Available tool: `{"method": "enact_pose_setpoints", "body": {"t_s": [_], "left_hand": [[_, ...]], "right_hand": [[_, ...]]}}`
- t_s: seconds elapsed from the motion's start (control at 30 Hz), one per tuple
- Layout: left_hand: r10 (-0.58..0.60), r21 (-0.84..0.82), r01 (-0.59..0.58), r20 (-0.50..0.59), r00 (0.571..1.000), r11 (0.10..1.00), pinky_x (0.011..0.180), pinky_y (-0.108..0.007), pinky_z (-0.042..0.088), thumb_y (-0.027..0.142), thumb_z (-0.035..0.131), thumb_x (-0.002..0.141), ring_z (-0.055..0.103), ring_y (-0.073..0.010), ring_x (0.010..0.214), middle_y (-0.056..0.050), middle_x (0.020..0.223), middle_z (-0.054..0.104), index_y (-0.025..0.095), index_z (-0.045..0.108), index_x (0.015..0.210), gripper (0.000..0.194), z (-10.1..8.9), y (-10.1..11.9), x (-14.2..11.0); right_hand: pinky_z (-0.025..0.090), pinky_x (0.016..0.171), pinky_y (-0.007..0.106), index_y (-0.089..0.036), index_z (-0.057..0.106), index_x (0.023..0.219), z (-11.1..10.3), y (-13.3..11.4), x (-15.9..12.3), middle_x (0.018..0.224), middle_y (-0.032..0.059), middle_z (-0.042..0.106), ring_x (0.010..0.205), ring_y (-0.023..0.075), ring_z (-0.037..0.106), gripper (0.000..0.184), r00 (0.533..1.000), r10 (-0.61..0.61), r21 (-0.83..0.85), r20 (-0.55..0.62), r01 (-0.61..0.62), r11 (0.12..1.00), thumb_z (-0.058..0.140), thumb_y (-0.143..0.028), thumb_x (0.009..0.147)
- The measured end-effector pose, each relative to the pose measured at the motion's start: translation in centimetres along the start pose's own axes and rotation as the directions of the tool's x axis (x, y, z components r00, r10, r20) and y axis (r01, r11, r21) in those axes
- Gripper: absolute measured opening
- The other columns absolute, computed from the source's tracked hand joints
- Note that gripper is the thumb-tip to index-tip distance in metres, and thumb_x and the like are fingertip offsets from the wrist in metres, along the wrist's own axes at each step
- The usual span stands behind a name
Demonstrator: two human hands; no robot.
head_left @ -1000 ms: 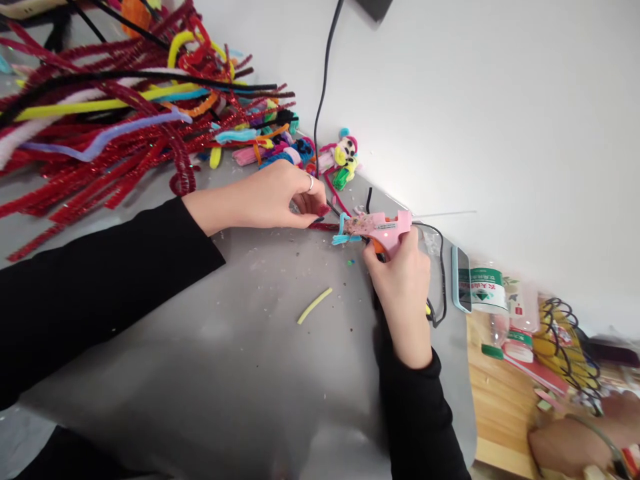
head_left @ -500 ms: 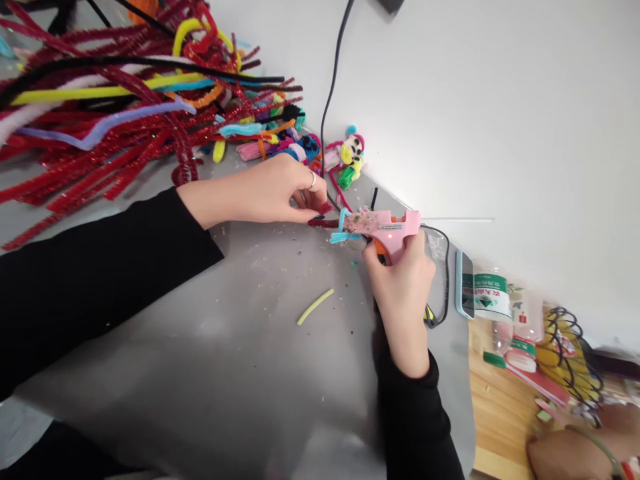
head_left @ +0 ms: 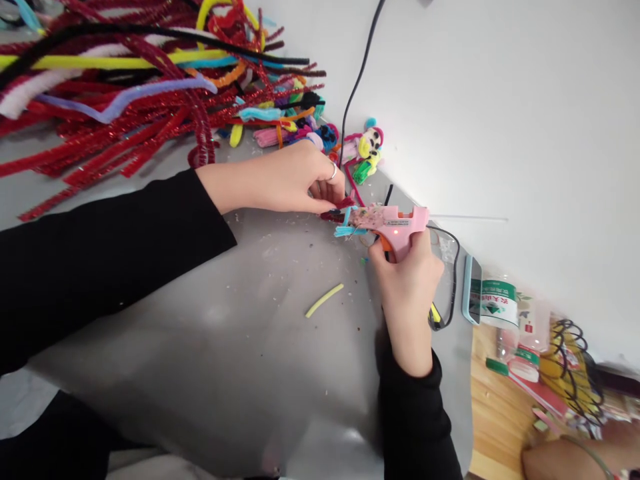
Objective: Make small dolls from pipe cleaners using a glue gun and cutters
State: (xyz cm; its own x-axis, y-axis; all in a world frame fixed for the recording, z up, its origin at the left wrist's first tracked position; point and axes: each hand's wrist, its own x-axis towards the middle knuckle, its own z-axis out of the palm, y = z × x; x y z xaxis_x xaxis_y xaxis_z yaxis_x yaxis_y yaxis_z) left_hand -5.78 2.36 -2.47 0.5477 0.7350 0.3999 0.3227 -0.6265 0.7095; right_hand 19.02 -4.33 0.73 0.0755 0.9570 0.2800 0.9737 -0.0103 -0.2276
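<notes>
My left hand (head_left: 300, 177), a ring on one finger, pinches a dark red pipe cleaner piece (head_left: 345, 202) at the tip of a pink glue gun (head_left: 395, 223). My right hand (head_left: 410, 273) is wrapped around the gun's handle, a finger by the orange trigger (head_left: 385, 243). A small light glows on the gun's side, and a clear glue stick (head_left: 470, 217) juts from its back. Light blue pipe cleaner strands (head_left: 350, 231) show at the nozzle; I cannot tell what they are attached to. A short yellow-green pipe cleaner piece (head_left: 324, 301) lies on the grey mat (head_left: 260, 400).
Many pipe cleaners (head_left: 140, 127), mostly red, pile up at upper left. Small pipe cleaner dolls (head_left: 369, 143) lie beyond my left hand. A black cable (head_left: 360, 80) crosses the white surface. At right are a phone (head_left: 471, 289), a bottle (head_left: 500, 300) and another person's arm (head_left: 560, 453).
The camera view has shifted, so most things appear farther right. My left hand with the red pipe cleaner piece is slightly nearer the nozzle. My right hand keeps its hold on the glue gun.
</notes>
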Motion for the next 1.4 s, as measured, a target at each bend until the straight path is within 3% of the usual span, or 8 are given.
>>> {"method": "enact_pose_setpoints", "body": {"t_s": [0.53,0.73,1.4], "left_hand": [[-0.022,-0.011,0.023,0.027,0.999,1.0,0.091,-0.036,0.058,0.024,0.067,0.088,0.077,-0.0201,0.085,0.001,0.094,0.083,0.024,0.082,0.101,0.02,0.0,-0.3,0.0],[-0.011,-0.017,0.011,0.01,1.0,1.0,0.076,-0.027,0.057,0.021,0.067,0.088,0.075,-0.0151,0.077,0.003,0.092,0.083,0.023,0.081,0.094,0.015,0.0,0.3,0.1],[0.021,-0.009,-0.021,0.008,1.0,1.0,0.071,-0.024,0.054,0.012,0.068,0.089,0.077,-0.0153,0.075,-0.003,0.089,0.084,0.019,0.081,0.093,0.015,0.1,0.4,0.2]], "right_hand": [[0.032,0.059,0.031,-0.029,0.038,0.082,0.3,0.3,0.1,0.058,-0.0074,0.043,0.051,0.0172,0.041,0.027,1.0,-0.001,0.042,0.01,0.001,0.999,0.064,-0.036,0.074],[0.03,0.057,0.03,-0.03,0.032,0.075,0.4,0.6,0.0,0.055,-0.008,0.038,0.051,0.0158,0.035,0.03,0.999,-0.035,0.035,0.011,0.034,0.999,0.06,-0.039,0.076],[0.028,0.055,0.03,-0.031,0.031,0.071,0.3,0.6,0.0,0.05,-0.0088,0.036,0.047,0.0162,0.035,0.03,1.0,-0.019,0.01,0.011,0.018,1.0,0.061,-0.037,0.074]]}}
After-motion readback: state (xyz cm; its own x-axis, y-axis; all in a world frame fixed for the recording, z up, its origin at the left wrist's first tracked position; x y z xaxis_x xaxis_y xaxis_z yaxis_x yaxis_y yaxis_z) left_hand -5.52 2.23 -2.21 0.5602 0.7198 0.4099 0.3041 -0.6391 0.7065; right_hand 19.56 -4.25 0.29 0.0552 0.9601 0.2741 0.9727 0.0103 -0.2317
